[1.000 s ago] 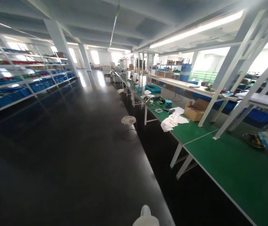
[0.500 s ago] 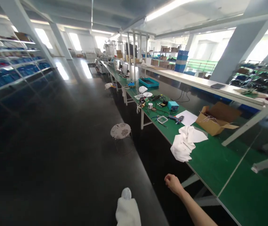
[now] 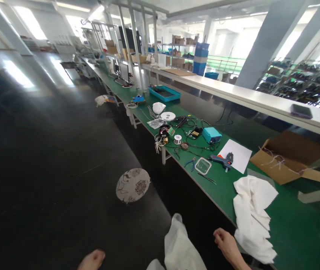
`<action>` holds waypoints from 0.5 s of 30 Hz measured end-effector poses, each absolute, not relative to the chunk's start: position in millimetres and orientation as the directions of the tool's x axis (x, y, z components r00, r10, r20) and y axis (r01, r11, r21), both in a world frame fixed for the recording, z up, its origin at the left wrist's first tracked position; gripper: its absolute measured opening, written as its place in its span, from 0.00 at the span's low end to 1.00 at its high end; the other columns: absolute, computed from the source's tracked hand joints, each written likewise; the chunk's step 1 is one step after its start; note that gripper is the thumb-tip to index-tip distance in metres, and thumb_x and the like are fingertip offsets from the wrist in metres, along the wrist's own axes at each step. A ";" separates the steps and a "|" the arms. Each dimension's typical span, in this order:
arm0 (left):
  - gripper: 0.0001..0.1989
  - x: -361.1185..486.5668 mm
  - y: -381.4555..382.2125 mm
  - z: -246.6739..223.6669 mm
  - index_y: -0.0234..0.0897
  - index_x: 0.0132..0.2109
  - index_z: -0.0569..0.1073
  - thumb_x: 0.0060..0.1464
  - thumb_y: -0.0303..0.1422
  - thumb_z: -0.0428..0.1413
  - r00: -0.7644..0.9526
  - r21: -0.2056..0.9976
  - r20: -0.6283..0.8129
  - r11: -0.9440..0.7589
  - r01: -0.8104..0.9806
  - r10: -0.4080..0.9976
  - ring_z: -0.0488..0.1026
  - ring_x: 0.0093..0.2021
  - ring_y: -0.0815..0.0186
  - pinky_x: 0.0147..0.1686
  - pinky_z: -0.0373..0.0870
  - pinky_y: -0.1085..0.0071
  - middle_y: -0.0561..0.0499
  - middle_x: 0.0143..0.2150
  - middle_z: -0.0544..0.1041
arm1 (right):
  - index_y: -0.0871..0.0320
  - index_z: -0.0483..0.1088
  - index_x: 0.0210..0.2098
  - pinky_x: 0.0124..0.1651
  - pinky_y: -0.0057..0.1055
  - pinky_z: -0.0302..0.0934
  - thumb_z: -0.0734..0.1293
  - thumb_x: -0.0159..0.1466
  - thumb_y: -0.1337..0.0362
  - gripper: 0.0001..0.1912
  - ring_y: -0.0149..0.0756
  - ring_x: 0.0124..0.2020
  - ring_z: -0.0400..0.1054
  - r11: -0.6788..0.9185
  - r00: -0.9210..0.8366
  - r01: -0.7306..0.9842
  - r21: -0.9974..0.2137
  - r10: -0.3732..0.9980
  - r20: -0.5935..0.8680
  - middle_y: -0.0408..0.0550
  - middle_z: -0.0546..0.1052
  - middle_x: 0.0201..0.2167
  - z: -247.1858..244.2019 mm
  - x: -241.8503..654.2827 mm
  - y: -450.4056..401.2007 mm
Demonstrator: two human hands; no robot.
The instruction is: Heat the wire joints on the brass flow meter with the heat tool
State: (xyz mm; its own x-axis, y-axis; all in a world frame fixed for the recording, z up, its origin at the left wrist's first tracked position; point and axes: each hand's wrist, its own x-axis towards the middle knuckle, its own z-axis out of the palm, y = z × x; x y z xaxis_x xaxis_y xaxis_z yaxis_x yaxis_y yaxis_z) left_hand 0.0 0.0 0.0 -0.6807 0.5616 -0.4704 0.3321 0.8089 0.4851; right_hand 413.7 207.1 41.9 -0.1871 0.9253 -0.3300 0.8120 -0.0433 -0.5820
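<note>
cloth: white cloth (image 3: 254, 217) heaped on the near edge of the green table (image 3: 297, 232), part of it drooping over the edge
right hand: right hand (image 3: 227, 243) sits low, just beside the cloth's hanging end, fingers curled shut, nothing in its grip that I can see
left hand: left hand (image 3: 91, 260) at the bottom edge, mostly cut off, honestly can't tell if it's open or closed
progress: looks like the very start, cloth untouched, neither hand on it, so basically everything is left
nearby: white bag (image 3: 181, 247) low between the hands, stool (image 3: 133, 184) on the dark floor, glue gun (image 3: 221, 160) on a paper sheet, cardboard box (image 3: 289, 157) behind the cloth
</note>
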 end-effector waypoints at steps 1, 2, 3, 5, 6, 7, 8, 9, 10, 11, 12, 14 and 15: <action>0.11 -20.5 37.1 -6.1 0.32 0.31 0.71 0.57 0.36 0.53 -0.646 0.500 -0.469 0.784 0.368 0.602 0.72 0.28 0.68 0.31 0.69 0.70 0.55 0.26 0.73 | 0.60 0.70 0.30 0.29 0.28 0.64 0.61 0.63 0.60 0.11 0.31 0.22 0.68 -0.059 -0.168 0.816 -0.575 0.927 -0.334 0.42 0.73 0.21 30.0 407.8 227.8; 0.12 -38.1 74.7 -11.3 0.33 0.28 0.71 0.56 0.34 0.53 -0.614 0.518 -0.459 0.755 0.402 0.642 0.72 0.27 0.67 0.31 0.68 0.71 0.55 0.24 0.73 | 0.59 0.70 0.29 0.29 0.28 0.63 0.59 0.62 0.60 0.12 0.33 0.23 0.69 -0.071 -0.152 0.818 -0.571 0.931 -0.332 0.42 0.73 0.20 19.2 401.1 249.8; 0.12 -52.3 112.2 -15.2 0.34 0.26 0.70 0.56 0.33 0.51 -0.582 0.538 -0.442 0.721 0.437 0.683 0.73 0.28 0.66 0.31 0.67 0.72 0.56 0.22 0.72 | 0.58 0.70 0.28 0.30 0.28 0.63 0.58 0.62 0.60 0.12 0.34 0.23 0.70 -0.081 -0.135 0.817 -0.570 0.935 -0.326 0.43 0.74 0.20 9.6 393.6 272.9; 0.12 -71.4 183.5 -17.3 0.35 0.25 0.70 0.54 0.30 0.49 -0.512 0.572 -0.404 0.646 0.505 0.758 0.72 0.29 0.66 0.31 0.65 0.73 0.56 0.22 0.72 | 0.56 0.70 0.29 0.31 0.28 0.63 0.56 0.61 0.59 0.14 0.36 0.25 0.71 -0.101 -0.102 0.816 -0.569 0.944 -0.314 0.44 0.75 0.22 -5.0 376.2 321.9; 0.12 -77.0 216.5 -15.4 0.36 0.24 0.69 0.54 0.30 0.48 -0.473 0.585 -0.385 0.606 0.539 0.792 0.72 0.29 0.66 0.31 0.64 0.74 0.55 0.22 0.71 | 0.56 0.70 0.29 0.31 0.28 0.63 0.55 0.61 0.58 0.14 0.37 0.25 0.72 -0.115 -0.082 0.816 -0.566 0.947 -0.310 0.44 0.75 0.22 -10.1 367.0 346.9; 0.12 -80.9 247.2 -11.5 0.36 0.24 0.69 0.53 0.31 0.48 -0.436 0.595 -0.364 0.566 0.571 0.823 0.71 0.29 0.66 0.31 0.63 0.74 0.55 0.22 0.71 | 0.56 0.69 0.29 0.32 0.29 0.63 0.55 0.60 0.57 0.15 0.38 0.26 0.72 -0.129 -0.060 0.818 -0.561 0.950 -0.307 0.45 0.76 0.23 -13.7 357.8 371.4; 0.12 -83.5 275.6 -5.9 0.36 0.25 0.69 0.53 0.32 0.48 -0.402 0.604 -0.343 0.527 0.598 0.849 0.71 0.29 0.65 0.31 0.63 0.74 0.54 0.23 0.71 | 0.56 0.69 0.30 0.33 0.29 0.63 0.54 0.60 0.57 0.15 0.39 0.28 0.73 -0.147 -0.036 0.821 -0.552 0.951 -0.306 0.46 0.76 0.24 -15.9 349.1 394.9; 0.11 -85.4 301.8 1.3 0.36 0.26 0.69 0.53 0.33 0.47 -0.367 0.612 -0.326 0.490 0.620 0.871 0.71 0.29 0.65 0.31 0.62 0.73 0.54 0.23 0.71 | 0.56 0.69 0.31 0.35 0.30 0.63 0.54 0.60 0.57 0.15 0.40 0.30 0.73 -0.167 -0.008 0.824 -0.541 0.952 -0.305 0.47 0.77 0.26 -16.8 341.4 416.9; 0.11 -87.1 326.0 9.7 0.37 0.27 0.69 0.54 0.33 0.46 -0.327 0.624 -0.309 0.450 0.638 0.893 0.70 0.30 0.66 0.32 0.62 0.73 0.54 0.25 0.72 | 0.56 0.69 0.32 0.37 0.31 0.63 0.54 0.60 0.57 0.15 0.41 0.31 0.73 -0.189 0.022 0.829 -0.526 0.952 -0.306 0.48 0.77 0.27 -16.6 334.8 437.0; 0.12 -88.9 348.5 19.1 0.37 0.29 0.69 0.55 0.34 0.45 -0.288 0.637 -0.290 0.408 0.654 0.913 0.70 0.30 0.66 0.32 0.62 0.73 0.53 0.26 0.72 | 0.56 0.69 0.33 0.38 0.32 0.63 0.54 0.60 0.57 0.15 0.42 0.32 0.74 -0.214 0.055 0.834 -0.508 0.949 -0.309 0.49 0.78 0.28 -15.5 329.6 454.9; 0.12 -90.7 369.6 28.9 0.37 0.30 0.69 0.56 0.35 0.44 -0.249 0.651 -0.269 0.366 0.665 0.930 0.70 0.31 0.65 0.33 0.62 0.73 0.53 0.27 0.72 | 0.56 0.68 0.34 0.38 0.33 0.63 0.54 0.60 0.57 0.15 0.43 0.33 0.74 -0.242 0.090 0.840 -0.487 0.945 -0.313 0.50 0.78 0.29 -13.6 325.7 470.6; 0.13 -94.0 408.3 48.1 0.37 0.31 0.69 0.57 0.35 0.43 -0.176 0.677 -0.229 0.287 0.678 0.957 0.70 0.32 0.65 0.35 0.63 0.72 0.51 0.29 0.73 | 0.56 0.67 0.37 0.39 0.36 0.63 0.53 0.60 0.56 0.16 0.46 0.33 0.74 -0.297 0.162 0.847 -0.440 0.934 -0.318 0.52 0.78 0.30 -8.5 321.5 495.8; 0.13 -95.0 426.1 56.7 0.37 0.31 0.69 0.58 0.35 0.43 -0.141 0.687 -0.212 0.250 0.682 0.967 0.70 0.33 0.65 0.35 0.63 0.72 0.51 0.30 0.73 | 0.57 0.67 0.38 0.39 0.37 0.63 0.53 0.60 0.56 0.16 0.48 0.33 0.74 -0.324 0.198 0.848 -0.419 0.928 -0.315 0.54 0.78 0.30 -6.0 320.7 505.7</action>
